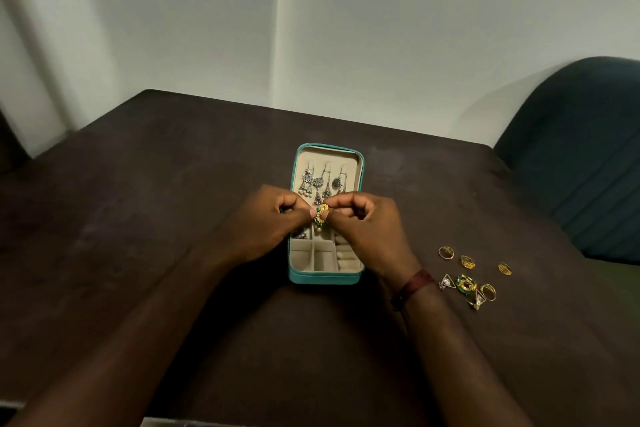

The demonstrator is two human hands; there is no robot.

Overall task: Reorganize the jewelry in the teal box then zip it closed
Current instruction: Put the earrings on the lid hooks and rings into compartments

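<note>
The teal jewelry box (325, 278) lies open at the middle of the dark table, its lid flat behind its base. Several silver dangling earrings (320, 184) hang in the cream lid. The base has cream compartments, partly hidden by my hands. My left hand (273, 218) and my right hand (367, 222) meet above the box. Both pinch one gold and green earring (321, 213) with a small pearl drop between fingertips.
Loose jewelry lies on the table to the right of the box: gold rings (446, 252), a green and gold earring (466, 284), and silver triangle earrings (446, 281). A dark teal chair (581, 156) stands at the table's right side. A pale wall rises behind.
</note>
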